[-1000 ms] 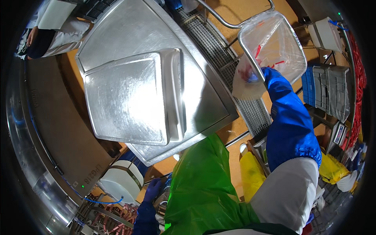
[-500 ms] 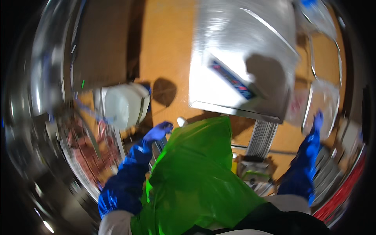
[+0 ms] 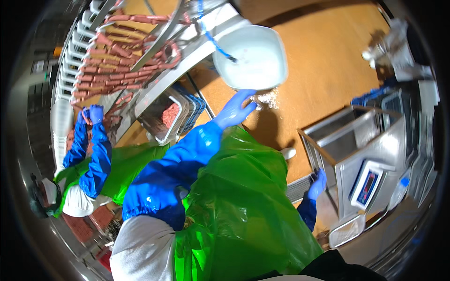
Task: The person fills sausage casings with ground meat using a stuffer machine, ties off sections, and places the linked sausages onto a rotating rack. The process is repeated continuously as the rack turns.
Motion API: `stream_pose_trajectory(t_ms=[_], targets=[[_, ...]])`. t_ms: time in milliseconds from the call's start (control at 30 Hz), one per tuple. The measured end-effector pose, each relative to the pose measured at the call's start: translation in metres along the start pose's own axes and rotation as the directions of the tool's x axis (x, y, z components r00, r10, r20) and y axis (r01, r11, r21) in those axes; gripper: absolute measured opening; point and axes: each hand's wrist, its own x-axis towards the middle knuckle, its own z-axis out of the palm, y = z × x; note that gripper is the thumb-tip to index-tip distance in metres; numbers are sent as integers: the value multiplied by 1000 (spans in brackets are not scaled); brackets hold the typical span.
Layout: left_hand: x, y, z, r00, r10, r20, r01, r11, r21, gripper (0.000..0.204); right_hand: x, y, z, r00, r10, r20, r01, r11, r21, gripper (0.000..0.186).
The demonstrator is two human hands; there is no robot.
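My left hand (image 3: 236, 110), in a blue glove, reaches forward with its fingers apart and nothing in it. Its fingertips are at the near rim of a white tub (image 3: 276, 77), whose inside looks pale and watery. Whether they touch the rim I cannot tell. A blue hose (image 3: 208, 35) hangs over the tub. Lower on the right, my right hand (image 3: 318, 185), also gloved, hangs beside a stainless steel table (image 3: 347, 173). Its fingers look loosely spread, with nothing visible in them.
At the left, a co-worker's gloved hands (image 3: 91, 114) are at links of sausages (image 3: 112, 65) on a metal table. A crate (image 3: 180, 112) with ground meat stands below it. A scale (image 3: 370, 183) is mounted on the steel table. Another person's boots (image 3: 372, 54) show at the far right.
My view has swung left, bringing the sausages and co-worker into sight. My left hand is now at the tub. The steel table and scale have shifted to the right of the picture.
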Motion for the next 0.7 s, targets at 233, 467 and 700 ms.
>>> stream_pose_trajectory(t_ms=[233, 467, 700], targets=[[162, -109, -17, 931, -310, 192, 227, 905, 360, 36, -42, -113, 305, 431, 230, 873, 230, 907, -352, 28], [152, -130, -20, 663, 157, 732, 234, 885, -402, 31, -18, -49, 401, 187, 524, 831, -344, 827, -444, 43], [-7, -59, -74, 951, -264, 161, 293, 935, -198, 23, -26, -38, 417, 160, 45, 986, 781, 605, -154, 27]])
